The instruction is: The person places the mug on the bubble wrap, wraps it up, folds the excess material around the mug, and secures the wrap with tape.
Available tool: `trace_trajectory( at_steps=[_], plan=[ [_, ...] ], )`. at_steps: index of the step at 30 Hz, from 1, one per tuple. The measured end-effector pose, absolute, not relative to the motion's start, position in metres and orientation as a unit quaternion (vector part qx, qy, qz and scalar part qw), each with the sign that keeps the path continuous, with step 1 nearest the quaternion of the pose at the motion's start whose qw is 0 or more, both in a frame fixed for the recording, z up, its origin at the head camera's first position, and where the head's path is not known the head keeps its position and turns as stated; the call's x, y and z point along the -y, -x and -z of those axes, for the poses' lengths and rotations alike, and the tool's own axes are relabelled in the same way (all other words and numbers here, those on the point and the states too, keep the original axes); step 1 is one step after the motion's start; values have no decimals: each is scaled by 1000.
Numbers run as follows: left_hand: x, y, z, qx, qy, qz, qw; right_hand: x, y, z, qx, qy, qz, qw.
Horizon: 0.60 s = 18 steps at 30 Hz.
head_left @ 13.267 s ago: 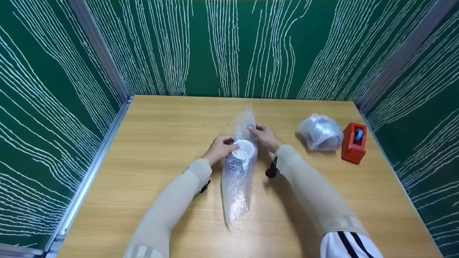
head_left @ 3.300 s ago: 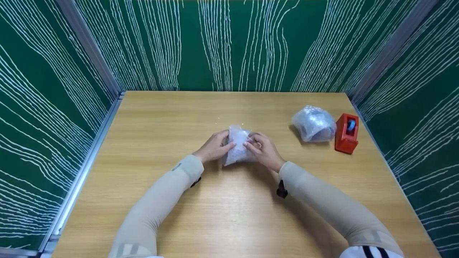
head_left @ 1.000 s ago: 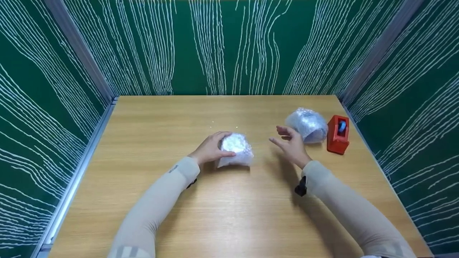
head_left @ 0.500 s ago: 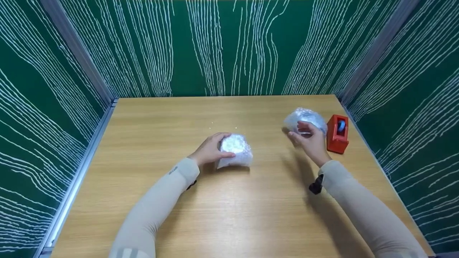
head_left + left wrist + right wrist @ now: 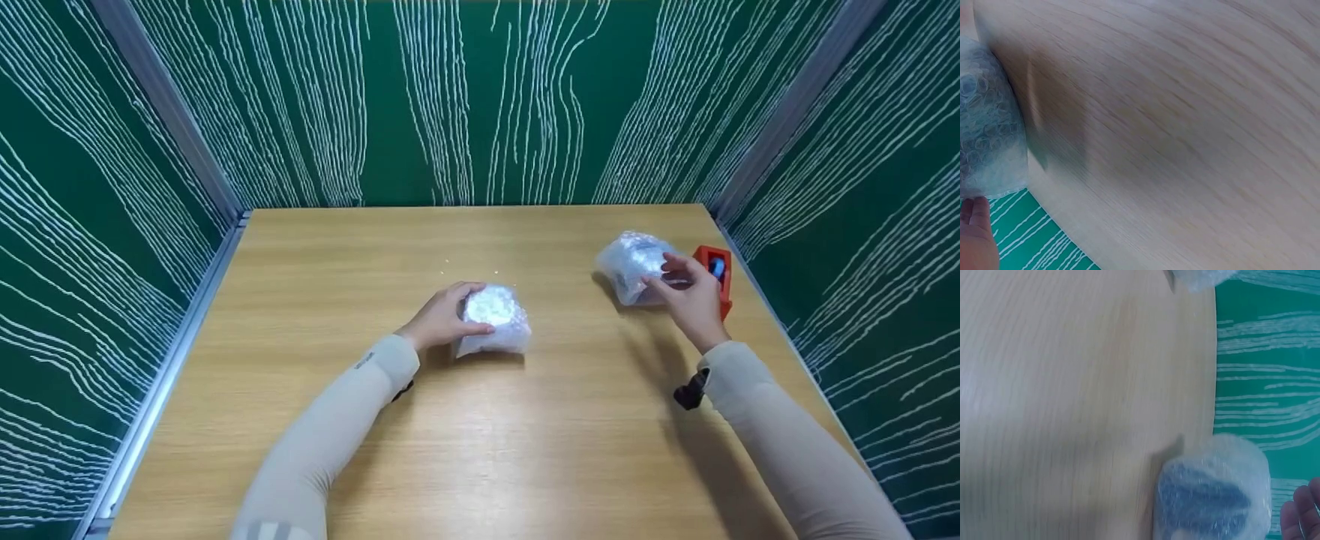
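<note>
My left hand (image 5: 444, 319) grips the left side of a small bubble-wrapped bundle (image 5: 493, 319) at the table's middle, thumb in front and fingers behind. The left wrist view shows that bundle (image 5: 991, 126) close up, fingers (image 5: 978, 216) at its end. My right hand (image 5: 694, 296) is at the right, fingers loosely bent and apart, holding nothing. It overlaps a second bubble-wrapped bundle (image 5: 634, 262) and partly hides a red tape dispenser (image 5: 724, 281) with a blue core. In the right wrist view, the fingers (image 5: 1292, 520) appear beside the second bundle (image 5: 1207, 500), which has something dark inside.
Both bundles and the dispenser are on a wooden table (image 5: 360, 262). Green panels (image 5: 517, 97) with white wavy lines rise behind it and at both sides, joined by grey metal posts (image 5: 161, 105). Tiny white specks (image 5: 496, 271) lie behind the left bundle.
Earlier, a long bubble-wrap strip lay with a round white-ended item on it; it became a compact bundle. My right hand then left it, moving right past the second bundle toward the dispenser.
</note>
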<state>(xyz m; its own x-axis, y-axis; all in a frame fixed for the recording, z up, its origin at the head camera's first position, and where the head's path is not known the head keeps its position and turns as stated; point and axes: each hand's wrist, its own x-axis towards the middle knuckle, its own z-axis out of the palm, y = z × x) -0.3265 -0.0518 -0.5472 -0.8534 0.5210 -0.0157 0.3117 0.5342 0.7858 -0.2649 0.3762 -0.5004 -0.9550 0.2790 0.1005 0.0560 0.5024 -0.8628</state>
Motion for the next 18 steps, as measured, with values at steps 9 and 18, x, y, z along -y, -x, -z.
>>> trace_trajectory(
  at_steps=[9, 18],
  plan=[
    [53, 325, 548, -864, -237, -424, 129, -404, 258, 506, 865, 130, -465, 133],
    [52, 326, 547, -865, -226, -427, 136, -432, 251, 513, 859, 177, -468, 110]
  ],
)
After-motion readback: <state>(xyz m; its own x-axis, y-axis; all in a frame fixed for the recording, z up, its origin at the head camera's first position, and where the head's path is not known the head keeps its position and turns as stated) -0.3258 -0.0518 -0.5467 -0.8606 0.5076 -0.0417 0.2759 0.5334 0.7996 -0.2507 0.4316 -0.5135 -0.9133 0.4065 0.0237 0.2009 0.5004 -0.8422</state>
